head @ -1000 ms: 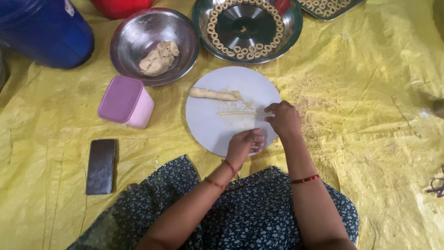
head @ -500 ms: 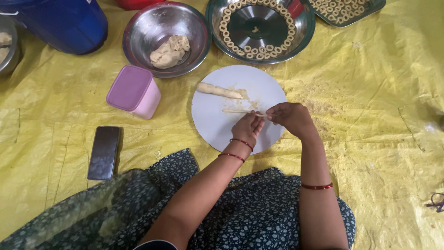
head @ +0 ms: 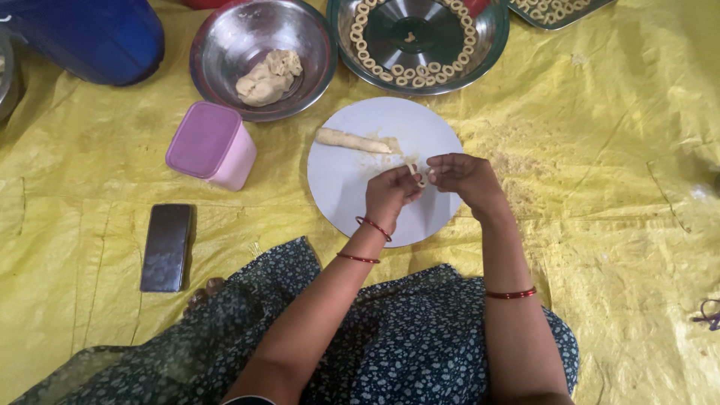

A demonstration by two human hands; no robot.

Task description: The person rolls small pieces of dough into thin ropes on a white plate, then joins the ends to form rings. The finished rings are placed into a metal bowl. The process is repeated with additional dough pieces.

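I sit on a yellow sheet [head: 600, 195] spread over the floor, my dark flowered dress [head: 420, 337] filling the bottom of the view. A blue container [head: 90, 34] stands at the far left. Beyond my hands are two steel bowls: the left bowl [head: 225, 37] holds a lump of dough [head: 268, 76], and the right bowl [head: 491, 37] has finished dough rings [head: 420, 75] laid round its inner edge. A pink lidded box [head: 211, 144] sits to the left of the white round board [head: 352, 187], and a dark phone [head: 166, 246] lies nearer my knee.

On the board a roll of dough [head: 351, 140] lies at the far side. A second ago my hands were down on the board, pressing a thin strip flat; now both are lifted just above it and drawn together. My left hand [head: 390, 196] and right hand [head: 465, 176] meet at the fingertips, and the fingers of both pinch a small dough strip [head: 417, 174] between them, its ends brought round. I judge the rolling is over and I am closing this piece into a ring like those in the bowl.
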